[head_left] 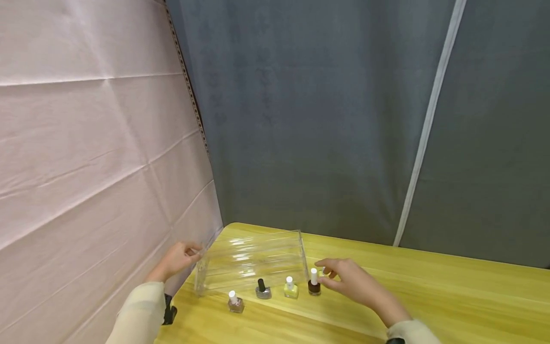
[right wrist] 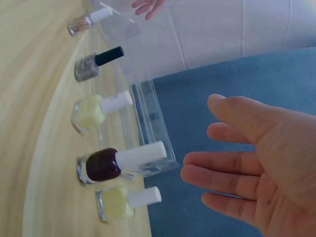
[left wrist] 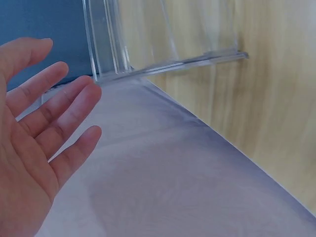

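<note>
A clear plastic tiered rack (head_left: 253, 260) stands on the wooden table. By its left end is my left hand (head_left: 178, 260); in the left wrist view its fingers are spread and hold nothing. My right hand (head_left: 352, 282) hovers near the rack's right end, fingers loosely bent around air. Close to its fingertips stands a dark nail polish bottle (right wrist: 103, 164) with a white cap, and beside that a pale yellow bottle (right wrist: 116, 203). Farther left along the rack's front are another yellow bottle (head_left: 290, 289), a glittery silver bottle (head_left: 263, 291) with a black cap and a pinkish-brown bottle (head_left: 236, 305).
A pale pink cloth wall (head_left: 107, 143) rises along the table's left edge. Behind the table (head_left: 451, 296) hangs a dark blue-grey curtain (head_left: 322, 119) with a light vertical strip (head_left: 429, 119). Wood surface stretches to the right of the bottles.
</note>
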`<state>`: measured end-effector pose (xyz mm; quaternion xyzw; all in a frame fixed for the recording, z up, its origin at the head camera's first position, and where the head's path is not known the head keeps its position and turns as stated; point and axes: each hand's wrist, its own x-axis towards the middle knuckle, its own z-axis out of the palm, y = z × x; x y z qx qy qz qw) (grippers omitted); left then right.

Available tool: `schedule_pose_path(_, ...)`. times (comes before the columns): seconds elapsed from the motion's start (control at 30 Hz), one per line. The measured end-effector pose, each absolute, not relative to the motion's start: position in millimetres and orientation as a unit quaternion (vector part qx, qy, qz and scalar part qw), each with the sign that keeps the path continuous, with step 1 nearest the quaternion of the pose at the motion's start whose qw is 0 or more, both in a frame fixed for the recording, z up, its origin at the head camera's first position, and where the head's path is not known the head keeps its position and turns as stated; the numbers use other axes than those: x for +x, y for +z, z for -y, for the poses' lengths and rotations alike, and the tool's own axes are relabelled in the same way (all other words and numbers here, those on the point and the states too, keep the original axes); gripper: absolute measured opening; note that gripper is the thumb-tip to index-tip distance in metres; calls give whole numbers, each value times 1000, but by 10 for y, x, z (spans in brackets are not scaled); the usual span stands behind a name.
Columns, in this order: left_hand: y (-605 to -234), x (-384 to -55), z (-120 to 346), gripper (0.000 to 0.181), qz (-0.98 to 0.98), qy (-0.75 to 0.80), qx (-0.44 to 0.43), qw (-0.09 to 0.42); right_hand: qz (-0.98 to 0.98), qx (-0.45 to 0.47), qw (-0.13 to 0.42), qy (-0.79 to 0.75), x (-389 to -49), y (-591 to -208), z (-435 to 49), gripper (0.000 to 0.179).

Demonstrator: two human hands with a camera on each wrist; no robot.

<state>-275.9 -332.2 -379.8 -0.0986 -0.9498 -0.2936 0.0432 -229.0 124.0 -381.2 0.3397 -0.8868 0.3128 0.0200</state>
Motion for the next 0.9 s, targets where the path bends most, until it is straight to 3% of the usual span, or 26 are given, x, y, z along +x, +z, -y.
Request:
schedule_pose_path(0.3,-3907,-2649,3443,32,950,-303,-69,36,866,358,-3,351,-2249,-3928,-1080,34)
schedule_pose_path(0.57,-3964,-2624,3482,25,950,-301,-67,47,861,373,27,344,-2209,-4053,-964,24)
schedule_pose_path(0.9,-4067,-2626,3459,20,947,-310,-63,58,862,342,-24,373,-2234,-4175,-868,33)
